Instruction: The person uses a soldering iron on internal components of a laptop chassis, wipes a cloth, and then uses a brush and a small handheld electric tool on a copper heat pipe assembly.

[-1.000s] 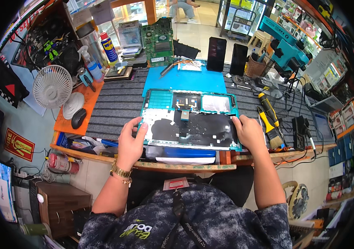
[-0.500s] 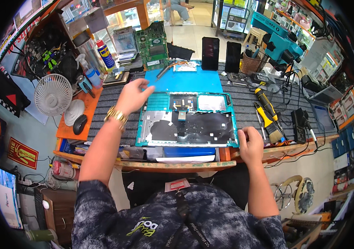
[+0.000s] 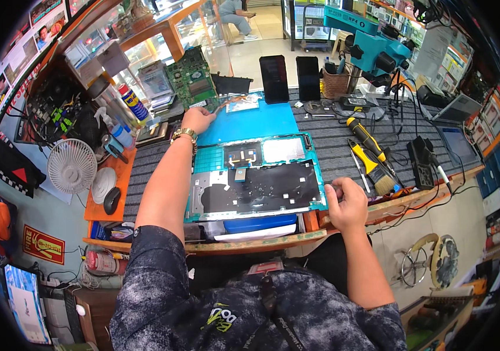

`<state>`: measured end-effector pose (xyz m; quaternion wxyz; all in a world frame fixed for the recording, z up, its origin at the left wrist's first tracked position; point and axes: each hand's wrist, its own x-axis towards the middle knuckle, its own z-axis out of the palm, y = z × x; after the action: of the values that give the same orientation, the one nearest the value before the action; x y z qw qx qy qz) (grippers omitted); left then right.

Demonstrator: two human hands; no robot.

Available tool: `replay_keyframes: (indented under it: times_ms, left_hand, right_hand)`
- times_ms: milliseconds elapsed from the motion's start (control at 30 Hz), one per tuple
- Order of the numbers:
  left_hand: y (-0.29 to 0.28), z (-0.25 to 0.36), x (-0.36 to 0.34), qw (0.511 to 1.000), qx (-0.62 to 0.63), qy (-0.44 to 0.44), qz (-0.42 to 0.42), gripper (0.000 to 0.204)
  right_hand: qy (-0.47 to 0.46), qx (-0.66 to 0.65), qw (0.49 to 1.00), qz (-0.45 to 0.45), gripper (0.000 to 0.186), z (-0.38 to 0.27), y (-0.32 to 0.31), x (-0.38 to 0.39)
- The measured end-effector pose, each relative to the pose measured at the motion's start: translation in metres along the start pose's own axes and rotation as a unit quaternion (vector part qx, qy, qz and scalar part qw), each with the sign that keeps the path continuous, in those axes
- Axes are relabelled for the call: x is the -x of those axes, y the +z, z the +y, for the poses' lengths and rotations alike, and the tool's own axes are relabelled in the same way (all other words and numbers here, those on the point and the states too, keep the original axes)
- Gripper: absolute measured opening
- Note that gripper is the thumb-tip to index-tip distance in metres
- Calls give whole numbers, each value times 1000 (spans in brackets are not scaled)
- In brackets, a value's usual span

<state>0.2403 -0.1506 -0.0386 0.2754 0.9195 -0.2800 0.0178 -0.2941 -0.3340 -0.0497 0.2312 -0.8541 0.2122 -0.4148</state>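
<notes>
A teal laptop case (image 3: 314, 175) lies opened up in front of me, its bare inner side with black sheeting facing up. My right hand (image 3: 348, 205) is curled at its right front corner, the thumb against the edge. Behind the case is a blue mat (image 3: 262, 124). My left hand (image 3: 198, 119), with a gold watch on the wrist, reaches to the mat's left edge. Its fingers are drawn together near the dark end of a copper heat pipe (image 3: 226, 105); what they hold, if anything, is hidden. A green circuit board (image 3: 194, 82) leans just behind that hand.
Two dark phones (image 3: 274, 79) stand behind the mat. To the right lie a yellow-handled brush (image 3: 373, 167), a yellow-and-black screwdriver (image 3: 366, 138) and cables. A teal microscope (image 3: 376, 50) rises at the back right. A white fan (image 3: 72, 165) and a spray can (image 3: 133, 102) stand left.
My left hand has moved away from over the mat's front left to its left edge by the circuit board, and its fingers have drawn together. My right hand stays at the case corner. The view has shifted.
</notes>
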Motion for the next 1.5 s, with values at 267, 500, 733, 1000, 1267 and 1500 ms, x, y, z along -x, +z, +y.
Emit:
replay_keyframes:
  times_ms: [267,500,733,1000,1267,1500]
  left_hand:
    - [3,24,0,990,135,14,28,37]
    - [-17,18,11,968,244,-48,-44,35]
    - [-37,37,21,958,281,-53,-26,43]
    - [-62,65,47,879,464,-95,-54,41]
    - [-29,73,102,757,635,-101,-115,26]
    - [-5,105,147,741,645,-71,-173,22]
  right_hand:
    - [11,13,1000,8,26,2,-11,1]
    - [-7,15,1000,11,27,9,-6,2]
    - [-11,9,999,29,25,0,-5,3]
    - [-2,16,999,30,24,1,-10,7]
    - [-15,41,998,39,19,10,-4,10]
    - [63,-28,998,9,23,4,-7,12]
